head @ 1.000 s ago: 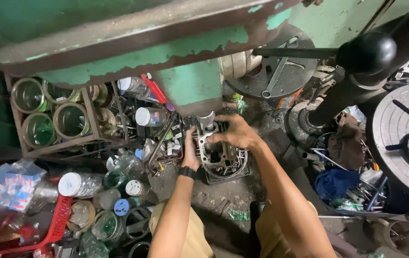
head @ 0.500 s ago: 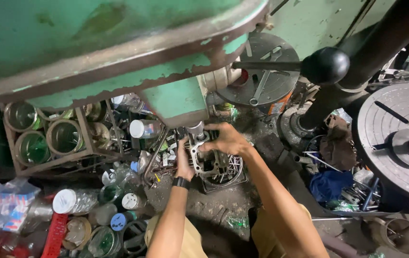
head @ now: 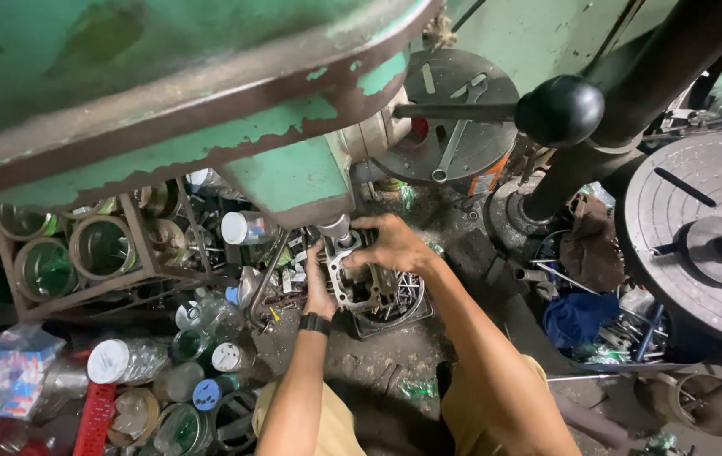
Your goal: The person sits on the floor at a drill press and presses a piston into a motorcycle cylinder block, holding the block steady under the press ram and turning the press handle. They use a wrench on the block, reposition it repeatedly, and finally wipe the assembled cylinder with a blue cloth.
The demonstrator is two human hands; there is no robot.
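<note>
Both hands stayed on metal engine casting [head: 367,283] | left hand [head: 319,283] steadied its side, right hand [head: 390,245] gripped top | positioning under drill spindle [head: 335,228]

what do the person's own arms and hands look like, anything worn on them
Both forearms are bare, with no sleeves in view and no gloves. The left hand has a black band, like a watch or fitness strap, round its wrist. The right hand wears nothing visible: no ring or band shows.

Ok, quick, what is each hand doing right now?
Left hand: pressed flat against the left side of the metal engine casting, steadying it.
Right hand: closed over the casting's top edge, under the drill press spindle.
</note>
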